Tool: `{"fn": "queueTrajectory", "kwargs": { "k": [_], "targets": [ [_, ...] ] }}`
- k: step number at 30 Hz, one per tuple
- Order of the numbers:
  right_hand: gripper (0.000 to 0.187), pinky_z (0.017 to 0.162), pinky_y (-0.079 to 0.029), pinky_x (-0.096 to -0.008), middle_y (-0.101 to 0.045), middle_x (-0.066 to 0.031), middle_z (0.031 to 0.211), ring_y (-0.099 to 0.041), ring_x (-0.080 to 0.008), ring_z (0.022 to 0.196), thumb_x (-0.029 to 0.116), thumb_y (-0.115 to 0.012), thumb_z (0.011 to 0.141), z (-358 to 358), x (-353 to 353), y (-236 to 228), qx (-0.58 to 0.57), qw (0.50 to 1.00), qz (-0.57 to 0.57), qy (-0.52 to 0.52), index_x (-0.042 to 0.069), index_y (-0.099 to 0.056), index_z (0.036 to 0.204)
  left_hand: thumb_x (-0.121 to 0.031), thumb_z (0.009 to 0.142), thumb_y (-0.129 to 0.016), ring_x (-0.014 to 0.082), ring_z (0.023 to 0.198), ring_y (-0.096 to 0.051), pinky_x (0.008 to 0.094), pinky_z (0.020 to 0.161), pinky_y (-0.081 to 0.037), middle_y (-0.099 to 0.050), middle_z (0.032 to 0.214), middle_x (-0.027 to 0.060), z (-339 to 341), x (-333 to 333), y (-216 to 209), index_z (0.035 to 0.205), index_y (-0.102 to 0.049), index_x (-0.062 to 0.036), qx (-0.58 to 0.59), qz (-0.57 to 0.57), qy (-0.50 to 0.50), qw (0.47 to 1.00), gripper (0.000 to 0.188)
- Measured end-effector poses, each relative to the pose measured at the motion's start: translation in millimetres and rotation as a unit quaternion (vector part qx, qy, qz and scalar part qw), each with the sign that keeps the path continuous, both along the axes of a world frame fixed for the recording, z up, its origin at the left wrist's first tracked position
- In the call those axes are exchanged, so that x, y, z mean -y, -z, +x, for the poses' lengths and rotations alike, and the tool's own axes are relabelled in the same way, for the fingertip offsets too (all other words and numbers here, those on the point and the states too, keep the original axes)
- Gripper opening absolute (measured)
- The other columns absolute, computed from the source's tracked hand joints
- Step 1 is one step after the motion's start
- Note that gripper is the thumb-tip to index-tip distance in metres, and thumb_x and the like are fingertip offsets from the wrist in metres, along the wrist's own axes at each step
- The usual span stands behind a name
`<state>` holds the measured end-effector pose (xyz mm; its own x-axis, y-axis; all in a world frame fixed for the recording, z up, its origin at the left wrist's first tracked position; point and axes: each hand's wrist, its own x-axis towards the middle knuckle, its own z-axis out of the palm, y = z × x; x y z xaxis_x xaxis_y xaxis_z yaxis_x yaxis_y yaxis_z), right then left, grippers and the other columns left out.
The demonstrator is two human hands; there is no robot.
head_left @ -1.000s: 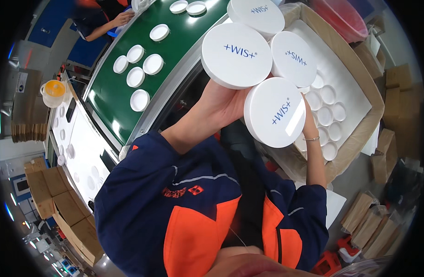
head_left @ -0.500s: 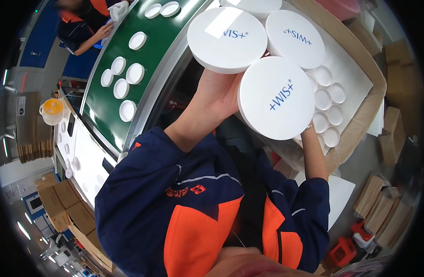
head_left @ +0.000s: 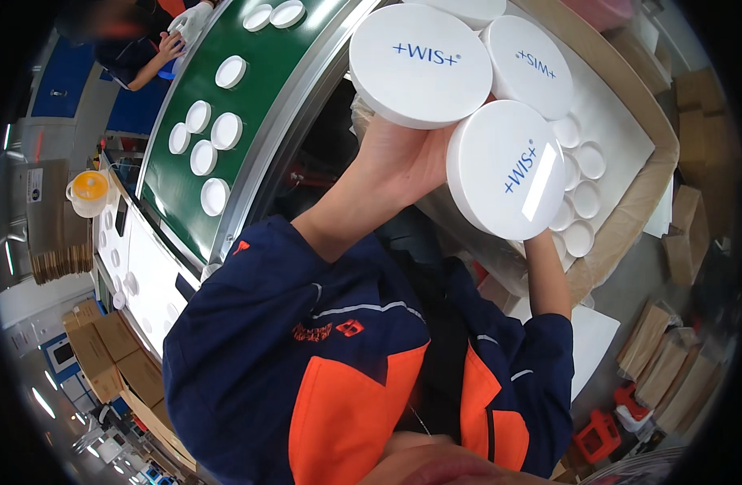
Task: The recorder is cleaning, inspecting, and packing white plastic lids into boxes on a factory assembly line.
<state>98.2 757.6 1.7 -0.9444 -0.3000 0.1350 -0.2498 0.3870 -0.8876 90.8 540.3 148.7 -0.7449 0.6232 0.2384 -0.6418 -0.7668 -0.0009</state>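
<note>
My left hand (head_left: pixel 403 164) has its palm turned up under a cluster of large round white lids with blue print. It supports a left lid (head_left: pixel 419 69) and touches the edge of a front lid (head_left: pixel 500 174). Its fingers run out of sight beneath them. A third lid (head_left: pixel 528 69) leans in at the right, and part of another lid (head_left: pixel 460 8) shows at the top edge. Coming up from the lower right, my right forearm (head_left: pixel 546 279) ends behind the front lid, which hides that hand's fingers.
Behind the lids is a lined carton (head_left: pixel 629 73) with several small white caps (head_left: pixel 583 198) in rows. Left, a green conveyor (head_left: pixel 266 89) carries more caps (head_left: pixel 227 129). A co-worker's hands (head_left: pixel 177 40) are at its far side. A white table (head_left: pixel 140 299) stands lower left.
The lids have shifted slightly right and tilted. Glare has left the left lid and now lies on the front one. My left hand has moved a little right with them.
</note>
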Motion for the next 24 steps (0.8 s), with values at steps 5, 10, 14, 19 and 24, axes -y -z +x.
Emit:
{"fn": "queueTrajectory", "kwargs": {
  "k": [5, 10, 14, 19, 24],
  "targets": [
    [0.039, 0.086, -0.049, -0.0360, -0.065, -0.0184, 0.108, -0.062, -0.0279, 0.099, 0.018, -0.062, 0.084, -4.2, 0.7, 1.9, 0.003, 1.000, -0.010, -0.005, -0.003, -0.057, 0.117, -0.014, 0.092, -0.059, 0.0245, 0.112, -0.059, 0.0384, 0.098, -0.049, -0.058, 0.119, 0.0144, -0.5, -0.3, 0.9, 0.125, -0.049, -0.0004, 0.012, 0.013, 0.016, 1.000, 0.037],
    [0.039, 0.086, -0.049, -0.0361, -0.065, -0.0182, 0.108, -0.062, -0.0277, 0.099, 0.018, -0.062, 0.084, 8.2, -9.2, 1.7, 0.009, 1.000, -0.018, -0.006, -0.003, -0.057, 0.117, -0.018, 0.095, -0.056, 0.0255, 0.110, -0.060, 0.0390, 0.095, -0.051, -0.059, 0.118, 0.0166, 0.5, -1.3, 0.6, 0.125, -0.048, 0.0016, 0.003, 0.023, 0.017, 1.000, 0.037],
    [0.039, 0.087, -0.048, -0.0361, -0.065, -0.0181, 0.108, -0.062, -0.0276, 0.100, 0.018, -0.062, 0.084, 8.8, -8.4, 2.1, 0.015, 1.000, -0.024, -0.005, -0.003, -0.057, 0.117, -0.020, 0.096, -0.054, 0.0260, 0.108, -0.061, 0.0398, 0.095, -0.052, -0.059, 0.118, 0.0180, 1.1, -1.8, -0.7, 0.124, -0.048, 0.0029, 0.026, 0.039, 0.033, 0.998, 0.037],
    [0.039, 0.087, -0.048, -0.0362, -0.065, -0.0180, 0.108, -0.061, -0.0274, 0.100, 0.018, -0.062, 0.085, 8.1, -4.7, 4.0, 0.020, 0.999, -0.034, -0.004, -0.003, -0.057, 0.117, -0.026, 0.097, -0.051, 0.0333, 0.106, -0.063, 0.0438, 0.085, -0.057, -0.053, 0.122, 0.0273, 4.4, -4.3, -0.1, 0.128, -0.040, 0.0101, 0.088, 0.075, 0.027, 0.993, 0.049],
    [0.040, 0.088, -0.048, -0.0363, -0.065, -0.0179, 0.108, -0.061, -0.0271, 0.101, 0.018, -0.062, 0.085, 10.8, -2.8, 2.2, 0.022, 0.999, -0.044, -0.004, -0.003, -0.056, 0.117, -0.022, 0.096, -0.053, 0.0290, 0.108, -0.062, 0.0412, 0.090, -0.055, -0.056, 0.119, 0.0220, 4.6, -0.8, -1.5, 0.126, -0.045, 0.0061, 0.061, 0.069, 0.042, 0.995, 0.042]
  ]
}}
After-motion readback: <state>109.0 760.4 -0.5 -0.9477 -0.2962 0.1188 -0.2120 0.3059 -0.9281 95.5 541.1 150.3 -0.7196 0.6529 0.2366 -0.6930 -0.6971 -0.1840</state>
